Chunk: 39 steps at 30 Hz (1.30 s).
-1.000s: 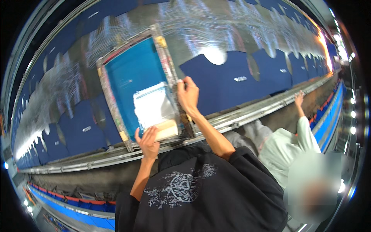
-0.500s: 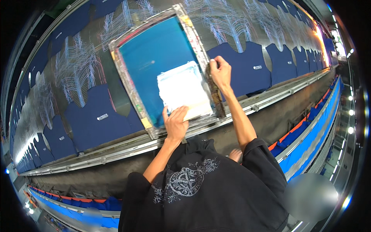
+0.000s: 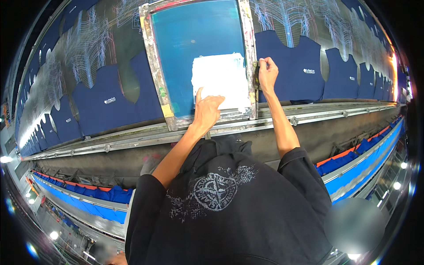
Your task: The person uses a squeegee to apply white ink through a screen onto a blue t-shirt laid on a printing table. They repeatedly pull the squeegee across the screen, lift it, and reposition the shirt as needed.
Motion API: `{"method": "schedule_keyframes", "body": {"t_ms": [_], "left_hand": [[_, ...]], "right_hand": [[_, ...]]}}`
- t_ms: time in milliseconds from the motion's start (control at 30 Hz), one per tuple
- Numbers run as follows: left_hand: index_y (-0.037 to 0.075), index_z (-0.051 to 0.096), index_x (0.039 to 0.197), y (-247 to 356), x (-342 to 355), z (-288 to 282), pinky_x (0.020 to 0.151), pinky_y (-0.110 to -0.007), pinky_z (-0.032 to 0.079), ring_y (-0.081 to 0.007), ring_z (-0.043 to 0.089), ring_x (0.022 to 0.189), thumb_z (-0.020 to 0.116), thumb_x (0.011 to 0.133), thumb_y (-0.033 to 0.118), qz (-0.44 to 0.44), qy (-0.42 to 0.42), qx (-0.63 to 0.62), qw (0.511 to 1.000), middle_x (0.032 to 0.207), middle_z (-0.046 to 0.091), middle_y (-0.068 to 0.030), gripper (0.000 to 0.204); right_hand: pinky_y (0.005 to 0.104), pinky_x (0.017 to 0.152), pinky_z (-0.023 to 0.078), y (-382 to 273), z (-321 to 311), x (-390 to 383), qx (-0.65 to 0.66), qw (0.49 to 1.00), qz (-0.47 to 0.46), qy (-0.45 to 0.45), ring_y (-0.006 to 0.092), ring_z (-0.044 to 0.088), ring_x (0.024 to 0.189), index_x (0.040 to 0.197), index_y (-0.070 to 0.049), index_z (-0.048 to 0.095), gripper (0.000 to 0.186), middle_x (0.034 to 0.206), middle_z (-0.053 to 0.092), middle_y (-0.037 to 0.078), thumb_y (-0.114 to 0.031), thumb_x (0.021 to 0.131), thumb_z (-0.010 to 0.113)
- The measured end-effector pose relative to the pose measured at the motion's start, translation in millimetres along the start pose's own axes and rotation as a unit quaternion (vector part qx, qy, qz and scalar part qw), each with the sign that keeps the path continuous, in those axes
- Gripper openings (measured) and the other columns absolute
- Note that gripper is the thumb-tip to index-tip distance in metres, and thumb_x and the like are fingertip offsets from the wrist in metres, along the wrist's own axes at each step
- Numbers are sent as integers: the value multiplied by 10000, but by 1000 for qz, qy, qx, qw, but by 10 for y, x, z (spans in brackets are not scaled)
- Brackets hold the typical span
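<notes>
A screen-printing frame (image 3: 150, 53) with a blue mesh (image 3: 196, 31) lies over navy cloth pieces on the long table. White ink (image 3: 221, 73) covers a bright square at the mesh's lower right. My left hand (image 3: 207, 110) is closed at the lower edge of this patch, index finger stretched forward. It grips a pale squeegee, whose outline is mostly lost in the white glare. Beside the frame's right side, at a dark fitting (image 3: 256, 75), my right hand (image 3: 267, 75) is closed with fingers pinched on the frame's edge.
Navy cut cloth pieces (image 3: 289, 66) with small white prints line the table on both sides. A metal rail (image 3: 132, 140) runs along its near edge. Behind me are racks with blue sides (image 3: 104, 207) and dark blue cloth. Another person (image 3: 106, 251) shows partly at the lower left.
The view has turned, so the frame now looks more upright and higher in the picture. My left hand stays by the lower ink edge; my right hand remains at the frame's right side.
</notes>
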<state>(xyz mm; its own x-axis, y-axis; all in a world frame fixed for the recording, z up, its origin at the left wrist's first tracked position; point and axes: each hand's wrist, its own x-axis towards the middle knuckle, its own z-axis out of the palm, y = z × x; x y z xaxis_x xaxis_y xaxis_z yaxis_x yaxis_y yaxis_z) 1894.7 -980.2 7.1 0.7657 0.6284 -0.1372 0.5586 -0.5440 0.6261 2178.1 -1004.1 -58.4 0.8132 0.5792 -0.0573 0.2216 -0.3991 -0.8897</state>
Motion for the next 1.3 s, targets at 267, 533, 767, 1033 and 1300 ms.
{"method": "schedule_keyframes", "body": {"t_ms": [267, 533, 767, 1033, 1300], "left_hand": [[91, 758, 1125, -127, -130, -149, 1236, -578, 192, -226, 708, 1123, 662, 703, -17, -6, 7, 24, 1000, 1148, 772, -81, 446], [110, 765, 1138, -264, 117, -258, 1215, -535, 248, -259, 709, 1083, 741, 784, 99, -17, -117, 41, 992, 1106, 771, -120, 355], [154, 793, 1099, -742, 1301, -651, 1185, -549, 281, -314, 726, 952, 746, 843, 213, 33, -40, 124, 991, 890, 770, -138, 266], [126, 770, 1112, -541, 460, -273, 1204, -548, 274, -265, 723, 987, 734, 771, 104, 38, -27, 39, 998, 919, 778, -102, 344], [94, 735, 1174, 53, -706, -88, 1210, -547, 281, -258, 723, 1095, 672, 690, 19, -6, -23, -31, 999, 1112, 777, -101, 494]], "right_hand": [[357, 531, 337, -130, 244, -165, -11, 999, 42, -4, 124, 398, 523, 820, -42, 589, 275, 554, 435, 14, -269, 974, 612], [510, 627, 481, -90, 299, -94, -120, 992, 35, -29, 401, 619, 575, 931, -45, 621, 243, 593, 588, 193, -278, 965, 561], [532, 1007, 473, -1160, 365, 115, -172, 881, -396, -194, 367, 700, 1020, 1248, -65, 670, 422, 1074, 733, 185, -280, 893, 747], [505, 917, 450, -654, 257, -798, -262, 842, -308, -357, 346, 667, 937, 961, -87, 692, 219, 856, 704, 138, 1, 761, 672], [517, 1058, 382, -773, -421, -1819, -232, 845, -278, -393, 282, 668, 1039, 1125, -81, 657, 395, 1057, 716, 101, 32, 747, 649]]}}
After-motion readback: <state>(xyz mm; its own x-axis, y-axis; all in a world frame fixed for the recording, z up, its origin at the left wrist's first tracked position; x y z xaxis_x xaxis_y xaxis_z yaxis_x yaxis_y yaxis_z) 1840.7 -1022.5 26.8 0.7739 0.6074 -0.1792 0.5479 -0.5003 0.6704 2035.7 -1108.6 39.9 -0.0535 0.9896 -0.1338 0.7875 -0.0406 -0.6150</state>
